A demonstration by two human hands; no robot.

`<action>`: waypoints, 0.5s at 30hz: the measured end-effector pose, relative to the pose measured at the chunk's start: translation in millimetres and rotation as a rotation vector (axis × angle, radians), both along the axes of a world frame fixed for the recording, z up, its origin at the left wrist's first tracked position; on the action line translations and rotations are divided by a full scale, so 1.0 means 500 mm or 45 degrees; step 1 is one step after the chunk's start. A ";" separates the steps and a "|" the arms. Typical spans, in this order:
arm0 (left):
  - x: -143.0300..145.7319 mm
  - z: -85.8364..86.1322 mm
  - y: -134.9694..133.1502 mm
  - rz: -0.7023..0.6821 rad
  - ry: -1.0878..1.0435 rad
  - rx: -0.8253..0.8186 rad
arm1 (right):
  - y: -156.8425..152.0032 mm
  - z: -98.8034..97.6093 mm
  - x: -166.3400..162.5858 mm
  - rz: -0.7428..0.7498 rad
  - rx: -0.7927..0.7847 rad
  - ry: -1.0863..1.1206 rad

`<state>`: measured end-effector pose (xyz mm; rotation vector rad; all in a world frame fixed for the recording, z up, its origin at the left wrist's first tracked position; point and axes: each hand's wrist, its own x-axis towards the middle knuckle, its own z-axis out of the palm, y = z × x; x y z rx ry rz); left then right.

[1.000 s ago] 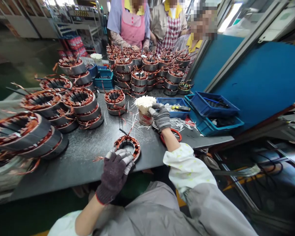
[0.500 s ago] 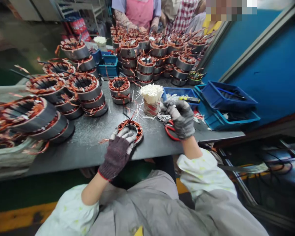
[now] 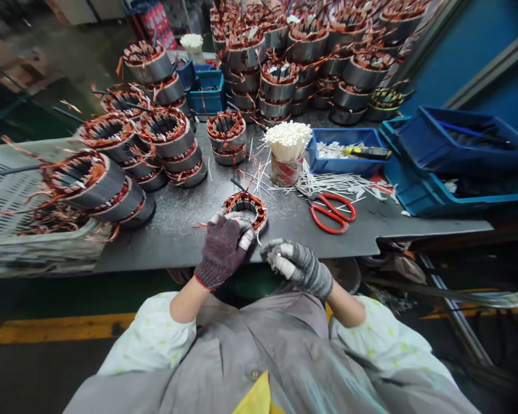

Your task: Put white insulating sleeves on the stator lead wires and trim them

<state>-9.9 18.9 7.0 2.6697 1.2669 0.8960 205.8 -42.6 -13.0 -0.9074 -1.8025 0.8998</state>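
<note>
A motor stator (image 3: 247,206) with copper windings lies flat near the front edge of the dark table (image 3: 176,230). My left hand (image 3: 223,248), in a dark knit glove, grips its near rim. My right hand (image 3: 294,264), in a grey striped glove, hovers at the table edge just right of the stator, fingers pinched together; what they hold, if anything, is too small to make out. A cup of white sticks (image 3: 287,150) stands behind the stator. Red-handled scissors (image 3: 331,211) lie to its right.
Stacks of wound stators (image 3: 164,144) crowd the left and back (image 3: 280,86) of the table. Blue bins (image 3: 345,150) sit at right, one holding a yellow-handled tool (image 3: 366,152). Loose white sticks (image 3: 332,184) litter the surface. A grey crate (image 3: 8,190) stands at far left.
My right hand left the cup of white sticks and came back to the table's front edge beside the stator. The camera tilted down; the co-workers at the far side dropped out of view.
</note>
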 end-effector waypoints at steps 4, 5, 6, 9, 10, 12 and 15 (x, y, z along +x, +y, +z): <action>0.000 0.002 -0.004 0.005 -0.048 -0.023 | -0.006 0.014 0.009 0.011 -0.023 -0.034; -0.001 0.001 -0.003 0.001 -0.041 -0.038 | -0.014 0.016 0.013 0.020 -0.031 -0.047; -0.002 0.000 -0.003 -0.004 -0.033 -0.050 | -0.020 0.018 0.017 0.025 -0.037 -0.061; -0.002 -0.003 0.000 -0.003 -0.020 -0.058 | -0.016 0.023 0.016 0.020 -0.055 -0.102; 0.000 -0.003 0.000 0.007 -0.020 -0.048 | -0.006 0.023 0.012 0.013 -0.059 -0.103; 0.006 -0.005 -0.001 0.044 -0.031 -0.019 | 0.022 0.021 -0.002 -0.024 -0.055 -0.058; 0.018 -0.010 -0.006 0.147 -0.128 0.034 | 0.058 0.013 -0.027 -0.155 -0.247 0.181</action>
